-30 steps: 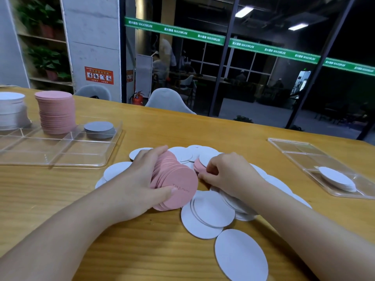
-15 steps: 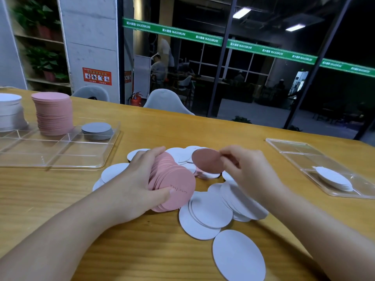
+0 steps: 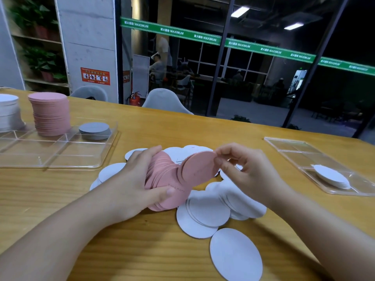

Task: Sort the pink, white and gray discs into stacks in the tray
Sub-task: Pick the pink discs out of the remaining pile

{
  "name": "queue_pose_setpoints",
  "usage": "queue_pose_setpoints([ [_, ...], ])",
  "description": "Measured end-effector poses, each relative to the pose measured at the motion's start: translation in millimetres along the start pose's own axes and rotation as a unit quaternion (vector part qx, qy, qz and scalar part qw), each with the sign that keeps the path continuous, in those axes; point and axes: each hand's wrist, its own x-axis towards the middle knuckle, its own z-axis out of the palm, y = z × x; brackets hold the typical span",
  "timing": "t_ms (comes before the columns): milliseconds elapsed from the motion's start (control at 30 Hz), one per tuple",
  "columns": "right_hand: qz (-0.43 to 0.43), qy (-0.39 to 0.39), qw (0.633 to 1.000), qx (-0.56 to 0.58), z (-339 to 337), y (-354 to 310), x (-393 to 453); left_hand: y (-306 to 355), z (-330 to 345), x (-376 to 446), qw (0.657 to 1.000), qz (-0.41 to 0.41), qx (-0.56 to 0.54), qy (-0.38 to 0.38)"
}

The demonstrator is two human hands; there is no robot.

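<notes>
While the left hand [image 3: 129, 185] clamps a fanned bundle of round pink card discs [image 3: 162, 179] above the wooden bench [image 3: 50, 199], the right hand [image 3: 243, 169] pinches one pink disc [image 3: 197, 167] against it; a loose grip could spill the fan onto the scattered white discs [image 3: 207, 211].

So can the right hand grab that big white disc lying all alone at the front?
Probably not right now. The right hand is busy pinching a pink disc. Nothing covers the lone white disc on the table, so once the pink one goes, it looks reachable.
</notes>
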Motion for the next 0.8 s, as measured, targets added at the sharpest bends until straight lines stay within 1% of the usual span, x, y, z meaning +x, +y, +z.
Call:
queue_pose_setpoints([
  [200, -0.035, -0.009, 0.997, -0.064, 20, -3, -6, 3, -1, 0, 1.000, -0.007, 0.002, -0.005],
  [300, -0.067, 0.002, 0.996, -0.066, 30, -9, -7, 2, -1, -1, 1.000, -0.006, 0.002, -0.002],
  [400, -0.068, 0.008, 0.996, -0.053, 36, -9, -10, 1, -1, -2, 1.000, 0.000, 0.003, -0.002],
  [500, -0.064, -0.011, 0.997, -0.038, 32, -5, -9, 2, 0, -2, 1.000, 0.012, 0.001, 0.003],
  [567, -0.052, -0.006, 0.997, -0.062, 25, 1, -7, 3, 0, -2, 1.000, 0.016, 0.000, 0.003],
  [600, -0.036, 0.008, 0.996, -0.083, 20, 6, -5, 4, 0, -2, 1.000, 0.016, -0.001, 0.004],
  [667, 0.026, 0.043, 0.991, -0.121, 10, 20, -2, 4, 0, -2, 1.000, 0.014, -0.008, 0.005],
  [733, 0.117, 0.061, 0.979, -0.156, -1, 37, 3, 5, 0, -3, 1.000, 0.012, -0.013, 0.001],
  [800, 0.206, 0.057, 0.960, -0.182, -10, 54, 10, 5, 1, -3, 1.000, 0.013, -0.016, -0.002],
])
